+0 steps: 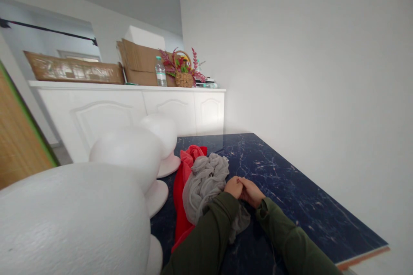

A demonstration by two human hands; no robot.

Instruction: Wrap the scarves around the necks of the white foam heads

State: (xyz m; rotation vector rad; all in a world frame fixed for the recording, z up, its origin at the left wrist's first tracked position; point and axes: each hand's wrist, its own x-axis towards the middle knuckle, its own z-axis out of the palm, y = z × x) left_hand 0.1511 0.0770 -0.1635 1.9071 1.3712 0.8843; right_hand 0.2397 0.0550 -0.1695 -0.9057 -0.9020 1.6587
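Observation:
My left hand [232,187] and my right hand [252,192] rest together on the dark blue marble-patterned table [290,180], fingers closed and touching one another. Nothing shows inside them. Both arms wear dark green sleeves. Right beside my left hand lies a crumpled grey cloth [204,184], partly under my left forearm. A red cloth [182,189] lies beneath and to the left of the grey one.
Three white foam head forms stand along the table's left side: a huge near one [71,219], a middle one [129,154], a far one [161,131]. A white cabinet [129,107] behind carries cardboard boxes [138,62], a water bottle [160,71] and a flower basket [183,71]. A white wall runs along the right.

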